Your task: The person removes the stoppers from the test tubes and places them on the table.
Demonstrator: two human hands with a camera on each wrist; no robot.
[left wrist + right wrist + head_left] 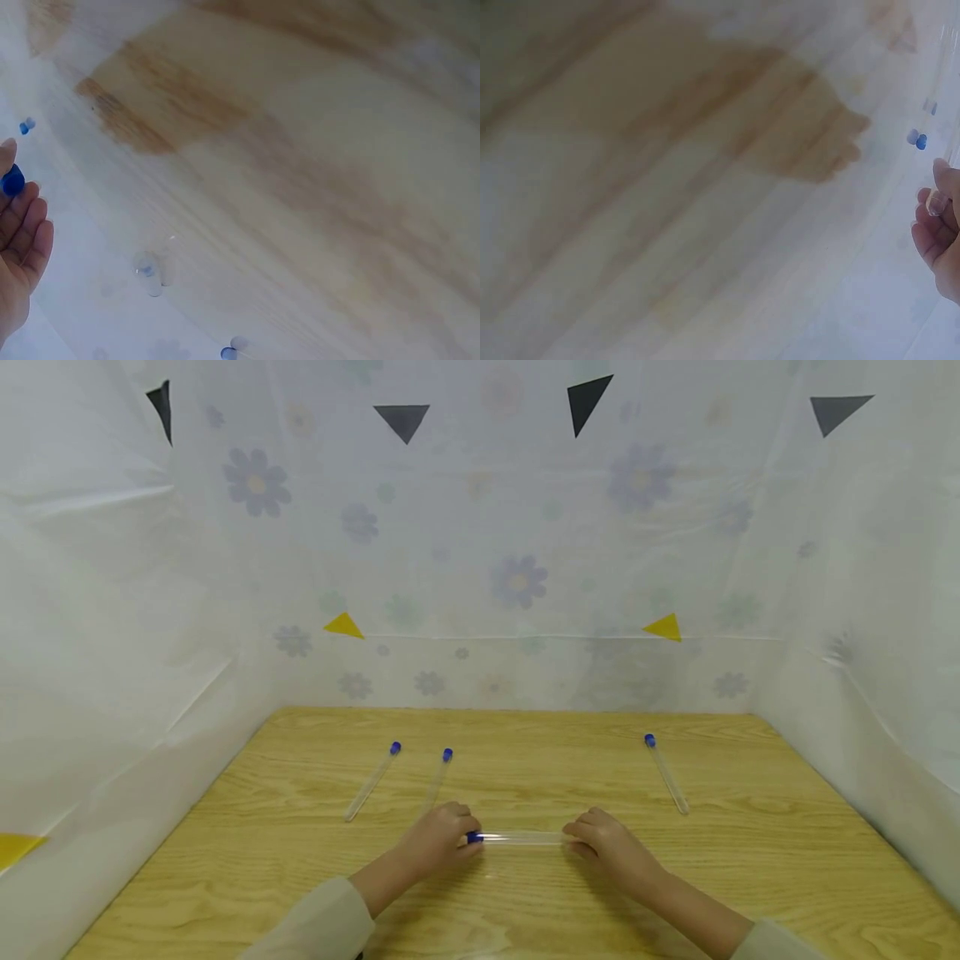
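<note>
A clear test tube [521, 838] with a blue cap [475, 837] lies level from side to side between my two hands, low over the table. My left hand [444, 842] pinches its capped end; in the left wrist view the blue cap [13, 181] shows between thumb and fingers. At the other end, my right hand [611, 847] pinches the rounded tip, and the right wrist view shows that clear end [936, 202] between thumb and fingers. Just beyond my left hand is another capped tube [438, 781], its lower end hidden behind the hand.
Farther left a capped test tube [371, 785] lies slanted on the wooden table [525, 743]. One more tube [667, 775] lies at the back right, cap away from me. White flower-patterned sheeting [450, 552] with black and yellow triangles encloses the table at the back and sides.
</note>
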